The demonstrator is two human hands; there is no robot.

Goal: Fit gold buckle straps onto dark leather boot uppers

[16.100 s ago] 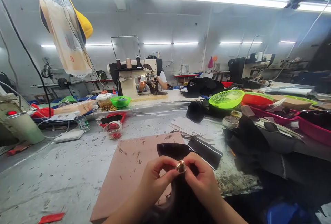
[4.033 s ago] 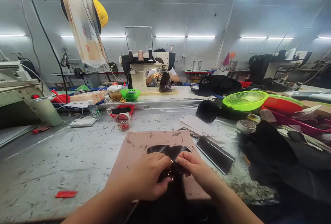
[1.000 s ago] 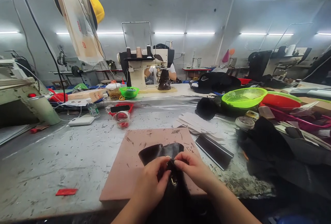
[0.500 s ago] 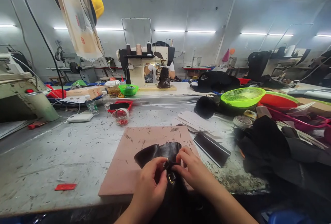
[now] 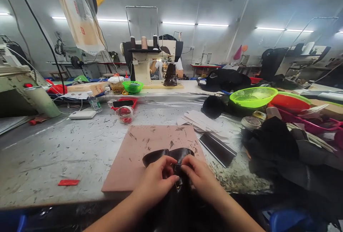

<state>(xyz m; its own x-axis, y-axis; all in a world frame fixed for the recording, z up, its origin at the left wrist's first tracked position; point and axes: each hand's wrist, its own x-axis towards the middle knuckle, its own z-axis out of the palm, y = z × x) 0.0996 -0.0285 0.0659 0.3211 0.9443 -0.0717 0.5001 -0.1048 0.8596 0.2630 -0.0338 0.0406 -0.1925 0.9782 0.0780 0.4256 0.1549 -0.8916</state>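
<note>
A glossy black leather boot upper [image 5: 155,156] lies over the near edge of the pink board, its lower part dropping out of view toward me. A small black strap [image 5: 177,169] crosses it, with a gold-coloured buckle [image 5: 177,185] just below. My left hand [image 5: 158,178] pinches the strap from the left, thumb close above the buckle. From the right, my right hand [image 5: 199,175] has thumb and fingers closed on the same strap. The fingertips partly hide the strap's ends.
Under the work is the pink board [image 5: 118,171]. Right of it lie a dark strip [image 5: 218,149], white sheets [image 5: 202,121] and black fabric [image 5: 278,146]. A red piece [image 5: 69,182] sits left. Behind stand a coil of cord [image 5: 124,114] and a sewing machine [image 5: 142,64], a person beyond.
Both hands remain at the strap; the left fingers have shifted right, closer to the right hand. The boot upper has turned slightly, and the whole view has tilted down a little.
</note>
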